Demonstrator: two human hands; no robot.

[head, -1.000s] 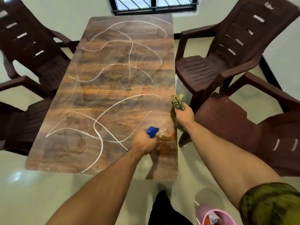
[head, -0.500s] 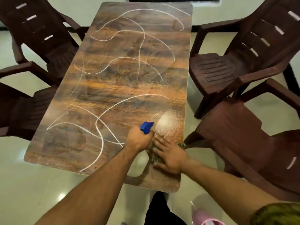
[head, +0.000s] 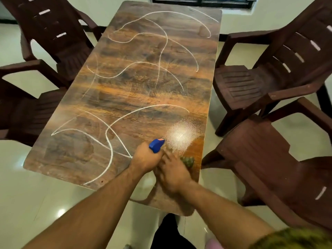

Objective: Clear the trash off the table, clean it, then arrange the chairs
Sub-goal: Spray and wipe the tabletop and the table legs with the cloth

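A wooden table carries white chalk curves over most of its top. My left hand grips a spray bottle whose blue nozzle points right; a patch of white spray mist lies on the near right part of the top. My right hand, blurred by motion, presses flat on a green cloth against the table's near right corner. Most of the cloth is hidden under the hand.
Dark brown plastic chairs stand around the table: two on the left and two on the right. A barred window is on the far wall. A pale tiled floor surrounds everything.
My right hand came down from beside the table edge with the cloth and now wipes the near right corner. Spray mist has appeared on the top. The left hand stays on the bottle.
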